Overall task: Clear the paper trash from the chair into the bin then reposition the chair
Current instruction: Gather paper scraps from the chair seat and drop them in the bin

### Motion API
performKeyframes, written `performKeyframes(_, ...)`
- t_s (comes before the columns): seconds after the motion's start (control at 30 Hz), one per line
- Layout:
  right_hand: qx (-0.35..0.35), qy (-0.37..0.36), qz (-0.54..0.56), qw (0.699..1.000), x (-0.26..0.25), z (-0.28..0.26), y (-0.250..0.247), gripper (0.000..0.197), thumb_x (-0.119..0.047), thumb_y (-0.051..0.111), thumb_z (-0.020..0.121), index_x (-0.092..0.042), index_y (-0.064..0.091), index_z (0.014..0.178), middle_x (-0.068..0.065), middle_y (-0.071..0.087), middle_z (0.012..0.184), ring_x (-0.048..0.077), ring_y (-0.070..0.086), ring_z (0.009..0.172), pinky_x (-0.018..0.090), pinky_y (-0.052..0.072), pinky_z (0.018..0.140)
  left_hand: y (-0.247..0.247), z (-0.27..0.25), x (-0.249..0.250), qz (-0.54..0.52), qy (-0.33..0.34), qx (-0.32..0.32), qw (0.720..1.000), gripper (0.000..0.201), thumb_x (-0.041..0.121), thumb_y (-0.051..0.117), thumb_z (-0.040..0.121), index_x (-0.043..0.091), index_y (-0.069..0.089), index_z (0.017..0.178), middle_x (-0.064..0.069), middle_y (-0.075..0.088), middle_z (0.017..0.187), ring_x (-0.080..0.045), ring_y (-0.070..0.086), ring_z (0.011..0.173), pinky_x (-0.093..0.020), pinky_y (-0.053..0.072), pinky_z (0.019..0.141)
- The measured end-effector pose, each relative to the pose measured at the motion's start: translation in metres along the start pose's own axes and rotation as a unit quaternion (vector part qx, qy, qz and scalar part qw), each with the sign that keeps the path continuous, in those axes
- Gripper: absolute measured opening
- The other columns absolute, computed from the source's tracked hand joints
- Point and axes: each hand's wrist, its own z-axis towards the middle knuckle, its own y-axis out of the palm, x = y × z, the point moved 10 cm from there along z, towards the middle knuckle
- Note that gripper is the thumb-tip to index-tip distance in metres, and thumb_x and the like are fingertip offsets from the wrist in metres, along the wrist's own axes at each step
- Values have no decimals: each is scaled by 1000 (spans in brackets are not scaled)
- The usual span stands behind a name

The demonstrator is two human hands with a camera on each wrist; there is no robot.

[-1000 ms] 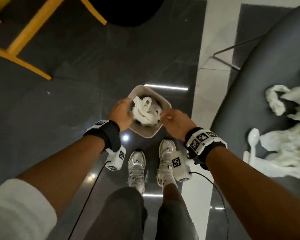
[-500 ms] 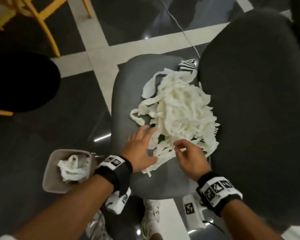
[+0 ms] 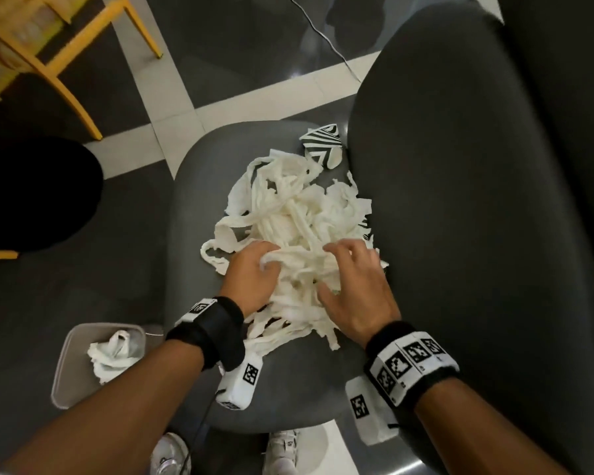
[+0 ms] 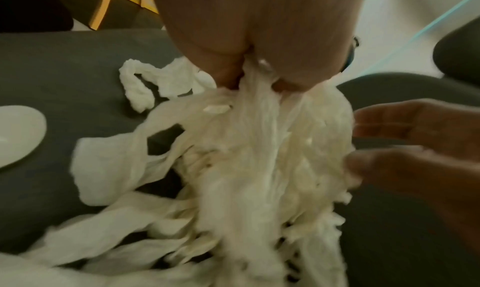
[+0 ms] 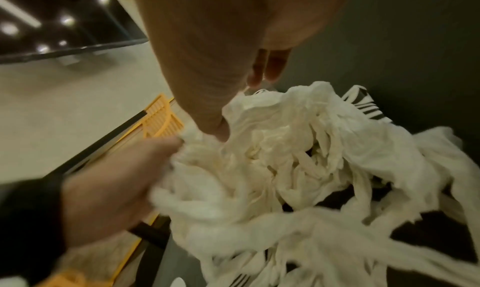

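A pile of white paper strips [image 3: 299, 207] lies on the grey chair seat [image 3: 192, 214], in front of the dark backrest [image 3: 460, 200]. My left hand [image 3: 268, 265] digs into the pile's near left side, and in the left wrist view its fingers [image 4: 226, 76] curl round a bunch of strips [image 4: 259, 158]. My right hand [image 3: 333, 269] lies over the near right side, its fingers bent over the paper and its thumb opposite them. Its thumb [image 5: 215, 127] presses into the paper [image 5: 285, 158]. The grey bin [image 3: 66, 371] stands on the floor at the lower left and holds crumpled paper [image 3: 114, 354].
A black-and-white striped paper cup [image 3: 323, 145] lies at the back of the seat against the backrest. A white rounded object [image 4: 18, 133] rests on the seat left of the pile. A yellow wooden chair [image 3: 48, 70] and a black round shape [image 3: 31, 193] stand to the left.
One second ago both hands were at the bin with paper. They have moved onto the chair, and since half a second ago both have closed into the pile.
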Motion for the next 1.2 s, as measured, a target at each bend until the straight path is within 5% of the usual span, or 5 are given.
performKeyframes(0.17, -27, -77, -59, 995, -31, 17, 4, 104, -57, 77, 69, -40, 23, 156, -6, 13, 167, 26, 21, 148, 46, 27, 114, -31, -10, 58, -161, 31, -16, 986, 28, -6, 52, 93, 6, 71, 76, 2, 72, 73, -12, 68, 69, -27, 55, 62)
performKeyframes(0.57, -96, -118, 308, 939, -107, 13, 13, 16, -18, 54, 93, -20, 48, 108, 3, 67, 85, 21, 65, 75, 44, 53, 65, -40, -35, 32, -335, -73, -49, 938, 15, 27, 68, 91, 14, 67, 100, -7, 74, 91, -22, 72, 90, -37, 56, 81)
performKeyframes(0.83, -163, -209, 16, 964, -105, 23, 54, 127, -75, 72, 59, -34, 5, 159, -10, 12, 167, 21, 9, 154, 43, 13, 120, -68, -59, -1, -377, -105, -38, 920, 29, 2, 54, 69, -4, 67, 95, -18, 66, 84, -31, 66, 80, -39, 53, 72)
performKeyframes(1.0, -236, -195, 185, 934, -158, 31, 107, 25, -24, 68, 80, -21, 66, 105, 0, 72, 106, 24, 67, 100, 46, 56, 89, -104, -67, -15, -325, -71, 14, 943, 28, 4, 55, 68, 7, 67, 93, -8, 69, 84, -20, 67, 82, -33, 54, 72)
performKeyframes(1.2, -122, 15, 447, 886, -192, 20, 129, 34, -13, 51, 82, -18, 63, 113, 3, 72, 105, 18, 69, 100, 44, 58, 91, -154, -83, -79, -268, -105, 75, 955, 25, 19, 60, 87, 21, 69, 110, -1, 76, 104, -19, 72, 100, -42, 57, 87)
